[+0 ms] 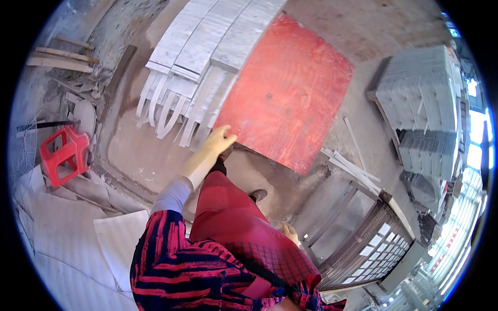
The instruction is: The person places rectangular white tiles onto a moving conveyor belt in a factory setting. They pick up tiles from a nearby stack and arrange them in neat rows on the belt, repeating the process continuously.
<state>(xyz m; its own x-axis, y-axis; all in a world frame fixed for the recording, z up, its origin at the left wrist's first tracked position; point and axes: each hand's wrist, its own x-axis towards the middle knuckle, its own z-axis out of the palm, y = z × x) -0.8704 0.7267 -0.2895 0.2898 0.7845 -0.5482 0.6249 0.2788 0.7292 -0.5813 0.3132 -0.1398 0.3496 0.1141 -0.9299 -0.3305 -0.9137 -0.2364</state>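
My left hand [219, 140], in a pale yellow glove, reaches out to the near left corner of a flat red board [290, 93]. Its thumb and a finger are apart, with a gap between them over the board's edge; I cannot tell whether they touch it. My right hand [290, 233], also gloved, hangs low beside my red apron [233, 212]. The apron hides most of it, and its fingers cannot be made out. Left of the board lie stacked pale grey slabs [207, 36], with narrow strips [171, 111] sticking out at their near end.
A red plastic stool [65, 155] lies at the left near wooden planks [62, 59]. To the right stand stacked grey panels [420, 93]. Loose white strips [353, 168] lie beyond a brown mesh-sided crate [358, 249]. White sheets [67, 238] cover the lower left.
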